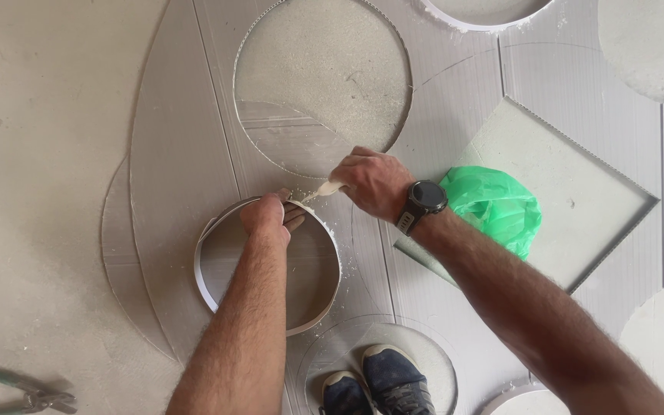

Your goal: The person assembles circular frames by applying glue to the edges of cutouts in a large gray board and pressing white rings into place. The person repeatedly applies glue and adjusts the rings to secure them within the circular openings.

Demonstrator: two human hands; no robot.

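Observation:
A round ring form with a thin white band wall [207, 278] lies on grey corrugated plastic sheets [178, 161] on the floor. My left hand [269, 214] presses on the ring's far rim, fingers curled over the band. My right hand [374, 181], with a black watch on its wrist, grips a small white paste-covered tool [324, 190] whose tip touches the rim beside my left hand. White crumbs of paste lie along that rim.
A green plastic bag [497, 207] rests on a square grey panel [578, 184] at the right. Green-handled pliers [21, 390] lie at the lower left. My dark blue shoes [378, 384] stand at the bottom. Round cut-outs [324, 69] pierce the sheets.

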